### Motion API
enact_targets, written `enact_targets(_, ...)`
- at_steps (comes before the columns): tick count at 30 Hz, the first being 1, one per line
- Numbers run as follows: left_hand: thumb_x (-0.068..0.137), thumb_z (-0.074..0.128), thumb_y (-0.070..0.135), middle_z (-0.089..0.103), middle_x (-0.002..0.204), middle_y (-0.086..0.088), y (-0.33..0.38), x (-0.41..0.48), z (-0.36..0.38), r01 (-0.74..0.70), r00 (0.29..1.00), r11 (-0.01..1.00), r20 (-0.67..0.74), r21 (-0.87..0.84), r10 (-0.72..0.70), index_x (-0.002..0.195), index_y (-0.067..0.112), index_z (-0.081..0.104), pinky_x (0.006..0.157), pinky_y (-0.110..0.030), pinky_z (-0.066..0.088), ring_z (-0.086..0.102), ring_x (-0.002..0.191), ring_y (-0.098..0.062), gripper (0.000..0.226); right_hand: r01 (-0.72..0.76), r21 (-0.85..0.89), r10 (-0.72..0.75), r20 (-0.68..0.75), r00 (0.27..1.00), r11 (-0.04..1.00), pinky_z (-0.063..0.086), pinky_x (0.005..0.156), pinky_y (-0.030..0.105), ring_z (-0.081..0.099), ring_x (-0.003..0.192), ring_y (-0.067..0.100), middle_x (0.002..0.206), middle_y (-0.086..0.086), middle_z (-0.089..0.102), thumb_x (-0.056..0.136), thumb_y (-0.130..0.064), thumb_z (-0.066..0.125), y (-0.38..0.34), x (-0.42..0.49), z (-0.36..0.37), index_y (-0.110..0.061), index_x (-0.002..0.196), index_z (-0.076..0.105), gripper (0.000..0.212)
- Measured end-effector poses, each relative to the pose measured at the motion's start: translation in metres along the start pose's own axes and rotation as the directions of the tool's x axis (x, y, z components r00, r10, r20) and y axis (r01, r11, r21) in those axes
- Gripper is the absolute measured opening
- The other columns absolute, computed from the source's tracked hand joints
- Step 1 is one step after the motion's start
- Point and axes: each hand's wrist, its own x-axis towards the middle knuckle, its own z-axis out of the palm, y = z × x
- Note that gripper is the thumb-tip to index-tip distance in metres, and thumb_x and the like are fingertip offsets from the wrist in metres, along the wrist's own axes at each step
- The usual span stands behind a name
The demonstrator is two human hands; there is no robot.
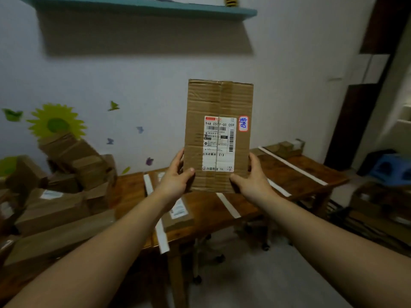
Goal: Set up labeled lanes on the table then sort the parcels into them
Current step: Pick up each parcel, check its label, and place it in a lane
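1. Both busy: left grip (pixel 175 177) and right grip (pixel 253 177) each clamp a lower side edge of the parcel (pixel 219 101), thumbs on its front.
2. The parcel is held upright in the air, shipping label (pixel 219 144) facing the camera, red-bordered sticker (pixel 243 123) beside the label.
3. Below the parcel: bench (pixel 131 190) crossed by white tape strips (pixel 229 206) — another box (pixel 178 215) lies between two.
4. Left of the parcel: box pile (pixel 66 172).
5. Behind and above the parcel: teal shelf (pixel 142 6).

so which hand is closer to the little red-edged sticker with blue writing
Right. The right hand grips the brown cardboard parcel at its edge below the red-edged sticker; the left hand holds the opposite edge.
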Motion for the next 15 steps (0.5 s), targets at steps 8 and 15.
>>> enact_targets(8, 0.096, 0.047, 0.01, 0.047, 0.139, 0.003, -0.011, 0.05, 0.144, 0.037, 0.982, 0.999, 0.185, 0.017, -0.039, 0.145, 0.044, 0.022, 0.089, -0.048, 0.054, 0.056, 0.116, -0.025, 0.065, -0.054, -0.03, 0.049, -0.138, 0.989, 0.998, 0.036, 0.099, 0.03, 0.045, 0.126, 0.014, 0.137, -0.001, 0.05, 0.087, -0.011, 0.067, 0.04, 0.017, -0.139, -0.023, 0.147, 0.026, 0.074)
enact_targets(15, 0.095, 0.049, 0.011, 0.049, 0.135, -0.002, -0.049, 0.117, 0.224, 0.103, 0.948, 0.993, 0.297, 0.051, -0.114, 0.144, 0.044, 0.024, 0.08, -0.041, 0.057, 0.06, 0.108, -0.024, 0.064, -0.164, -0.011, 0.158, -0.21, 0.965, 0.986, 0.039, 0.095, 0.029, 0.048, 0.124, 0.014, 0.133, -0.002, 0.052, 0.086, -0.01, 0.067, 0.098, 0.06, -0.202, -0.026, 0.147, 0.026, 0.075)
